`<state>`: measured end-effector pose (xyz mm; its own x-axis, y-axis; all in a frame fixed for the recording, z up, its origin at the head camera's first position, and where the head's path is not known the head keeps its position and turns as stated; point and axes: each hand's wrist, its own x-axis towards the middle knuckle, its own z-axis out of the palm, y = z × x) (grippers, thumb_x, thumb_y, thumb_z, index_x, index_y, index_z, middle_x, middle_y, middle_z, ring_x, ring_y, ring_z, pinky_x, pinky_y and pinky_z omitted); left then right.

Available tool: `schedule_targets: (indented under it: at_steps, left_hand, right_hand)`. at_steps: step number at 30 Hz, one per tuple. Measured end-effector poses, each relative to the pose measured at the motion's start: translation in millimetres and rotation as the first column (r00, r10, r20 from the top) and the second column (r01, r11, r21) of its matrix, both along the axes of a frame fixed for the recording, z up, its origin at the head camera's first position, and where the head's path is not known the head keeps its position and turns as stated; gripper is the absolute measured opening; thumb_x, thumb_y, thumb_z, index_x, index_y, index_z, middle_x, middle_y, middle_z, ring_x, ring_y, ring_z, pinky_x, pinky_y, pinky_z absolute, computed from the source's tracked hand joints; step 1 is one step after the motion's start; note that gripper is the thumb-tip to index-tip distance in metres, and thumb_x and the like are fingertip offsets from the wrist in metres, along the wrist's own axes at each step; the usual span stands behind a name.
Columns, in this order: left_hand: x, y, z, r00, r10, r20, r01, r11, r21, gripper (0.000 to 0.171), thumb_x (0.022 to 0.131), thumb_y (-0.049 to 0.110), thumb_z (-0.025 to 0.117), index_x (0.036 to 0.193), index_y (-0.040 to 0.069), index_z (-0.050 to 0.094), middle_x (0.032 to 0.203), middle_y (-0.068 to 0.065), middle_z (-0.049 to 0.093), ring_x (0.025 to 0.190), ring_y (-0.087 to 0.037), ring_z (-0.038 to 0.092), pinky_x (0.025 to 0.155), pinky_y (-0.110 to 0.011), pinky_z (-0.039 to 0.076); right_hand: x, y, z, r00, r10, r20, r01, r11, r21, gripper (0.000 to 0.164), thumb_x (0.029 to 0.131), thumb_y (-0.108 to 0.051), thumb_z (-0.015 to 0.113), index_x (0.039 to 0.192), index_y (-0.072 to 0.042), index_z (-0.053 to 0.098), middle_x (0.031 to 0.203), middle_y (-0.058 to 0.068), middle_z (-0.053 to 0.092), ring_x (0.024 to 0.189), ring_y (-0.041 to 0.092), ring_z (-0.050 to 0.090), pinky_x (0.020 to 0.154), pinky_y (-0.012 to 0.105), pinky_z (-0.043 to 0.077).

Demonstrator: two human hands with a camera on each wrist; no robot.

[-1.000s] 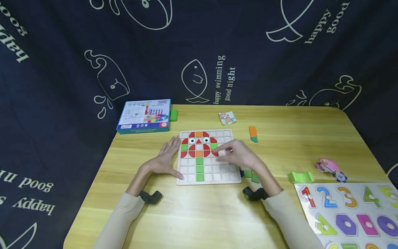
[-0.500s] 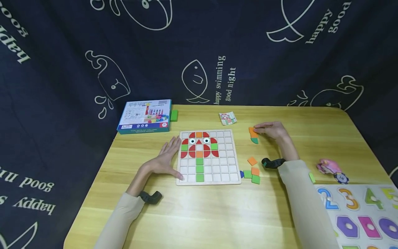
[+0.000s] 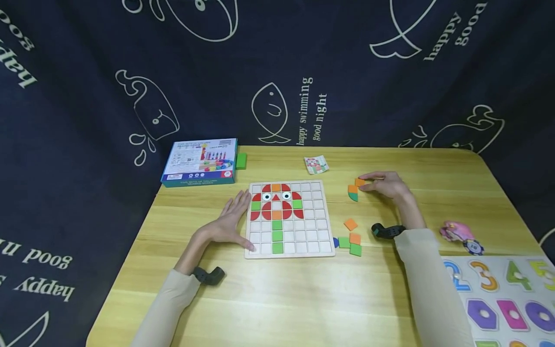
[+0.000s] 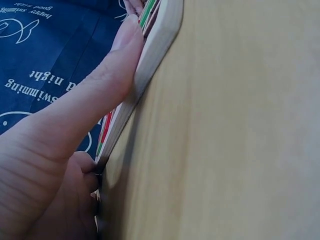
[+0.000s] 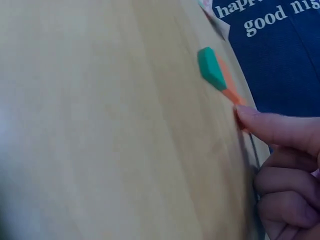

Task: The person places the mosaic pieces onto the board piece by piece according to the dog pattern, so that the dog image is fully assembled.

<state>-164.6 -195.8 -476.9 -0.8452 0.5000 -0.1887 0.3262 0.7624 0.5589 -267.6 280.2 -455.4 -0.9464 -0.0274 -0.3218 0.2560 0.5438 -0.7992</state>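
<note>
A white grid board (image 3: 312,246) lies mid-table, with red, green and orange tiles and two eye pieces set in its left and middle squares. My left hand (image 3: 227,224) lies along the board's left side, fingers spread; in the left wrist view its thumb (image 4: 107,75) rests against the wooden edge. Right of the board, my right hand (image 3: 386,184) pinches an orange square tile (image 3: 359,182) between thumb and fingertips. Just beside that tile lie another orange tile (image 3: 352,189) and a green quarter-round tile (image 5: 211,70). The right hand's other fingers are curled in.
Several loose orange and green tiles (image 3: 343,242) lie by the board's right edge. A picture card (image 3: 316,165) lies behind it. A blue box (image 3: 199,161) stands back left. A number puzzle board (image 3: 498,284) and a pink toy (image 3: 457,231) are at right.
My right hand has left the board, uncovering loose tiles, and gone to the orange pieces at back right. One orange tile has shifted right, apart from the other. The left hand stays put.
</note>
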Motion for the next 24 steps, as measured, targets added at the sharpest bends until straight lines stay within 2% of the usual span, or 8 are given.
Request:
schedule_targets:
  at_steps: [3, 5, 10, 13, 16, 20, 23, 24]
  left_hand:
    - [0.0, -0.8, -0.2, 1.000, -0.001, -0.002, 0.001, 1.000, -0.001, 0.144, 0.056, 0.064, 0.084, 0.155, 0.012, -0.007, 0.163, -0.005, -0.017, 0.151, -0.025, -0.019, 0.123, -0.051, -0.007]
    - [-0.2, -1.0, -0.4, 1.000, -0.004, -0.002, 0.004, 1.000, 0.001, 0.144, 0.056, 0.064, 0.084, 0.155, 0.012, -0.007, 0.163, -0.005, -0.017, 0.151, -0.026, -0.019, 0.123, -0.051, -0.007]
    - [0.1, -2.0, 0.1, 1.000, 0.003, 0.005, -0.003, 1.000, 0.000, 0.144, 0.056, 0.064, 0.084, 0.155, 0.012, -0.008, 0.163, -0.005, -0.017, 0.151, -0.025, -0.019, 0.123, -0.051, -0.007]
    - [0.9, -2.4, 0.4, 1.000, 0.012, 0.009, -0.012, 1.000, -0.002, 0.144, 0.056, 0.063, 0.084, 0.156, 0.013, -0.007, 0.163, -0.004, -0.017, 0.151, -0.025, -0.019, 0.123, -0.051, -0.007]
    - [1.0, -2.5, 0.2, 1.000, 0.014, 0.006, -0.014, 1.000, -0.001, 0.144, 0.056, 0.063, 0.084, 0.156, 0.013, -0.007, 0.163, -0.004, -0.016, 0.151, -0.025, -0.019, 0.123, -0.051, -0.007]
    - [0.7, -2.7, -0.6, 1.000, 0.009, 0.004, -0.009, 1.000, -0.001, 0.144, 0.056, 0.063, 0.084, 0.156, 0.013, -0.007, 0.163, -0.004, -0.017, 0.151, -0.025, -0.019, 0.123, -0.051, -0.007]
    - [0.8, -2.5, -0.6, 1.000, 0.003, 0.000, -0.003, 1.000, 0.001, 0.144, 0.056, 0.063, 0.084, 0.156, 0.013, -0.007, 0.163, -0.005, -0.016, 0.151, -0.025, -0.019, 0.123, -0.051, -0.007]
    - [0.9, -2.4, -0.4, 1.000, 0.003, -0.001, -0.003, 1.000, 0.001, 0.144, 0.056, 0.063, 0.084, 0.156, 0.012, -0.007, 0.163, -0.005, -0.016, 0.151, -0.026, -0.018, 0.123, -0.051, -0.007]
  right_hand:
    - [-0.3, -3.1, -1.8, 1.000, 0.012, -0.017, -0.012, 1.000, 0.010, 0.054, 0.080, -0.028, 0.079, 0.128, -0.010, 0.063, 0.142, 0.012, 0.049, 0.107, 0.021, 0.039, 0.091, 0.032, 0.033]
    - [-1.1, -3.9, -2.1, 0.999, -0.003, -0.032, 0.004, 1.000, 0.028, 0.051, 0.080, -0.027, 0.079, 0.125, -0.009, 0.065, 0.121, 0.010, 0.057, 0.092, 0.020, 0.038, 0.079, 0.030, 0.032]
    - [-2.4, -3.7, 3.0, 0.995, 0.072, -0.071, -0.060, 0.986, 0.158, 0.044, 0.084, -0.027, 0.075, 0.119, -0.003, 0.065, 0.080, -0.001, 0.047, 0.074, 0.018, 0.035, 0.062, 0.029, 0.030]
    - [-1.3, -5.8, 7.8, 0.990, 0.115, -0.086, -0.093, 0.971, 0.220, 0.040, 0.087, -0.027, 0.071, 0.117, -0.001, 0.064, 0.072, 0.000, 0.045, 0.069, 0.018, 0.036, 0.057, 0.029, 0.031]
    - [2.0, -10.2, 11.2, 0.983, 0.130, -0.127, -0.094, 0.962, 0.256, 0.037, 0.090, -0.025, 0.067, 0.115, 0.002, 0.064, 0.082, 0.007, 0.057, 0.074, 0.020, 0.045, 0.061, 0.028, 0.039]
    - [8.1, -16.1, 13.1, 0.975, 0.158, -0.154, -0.108, 0.951, 0.289, 0.037, 0.093, -0.027, 0.064, 0.117, 0.001, 0.064, 0.111, 0.021, 0.065, 0.096, 0.026, 0.057, 0.079, 0.034, 0.048]
    - [11.5, -17.0, 12.3, 0.981, 0.160, -0.107, -0.128, 0.959, 0.251, 0.042, 0.090, -0.030, 0.068, 0.121, -0.003, 0.062, 0.115, 0.020, 0.068, 0.096, 0.025, 0.062, 0.081, 0.033, 0.047]
    - [12.1, -16.0, 11.3, 0.983, 0.157, -0.091, -0.132, 0.962, 0.239, 0.044, 0.088, -0.031, 0.070, 0.122, -0.004, 0.062, 0.111, 0.018, 0.070, 0.090, 0.023, 0.061, 0.078, 0.031, 0.046]
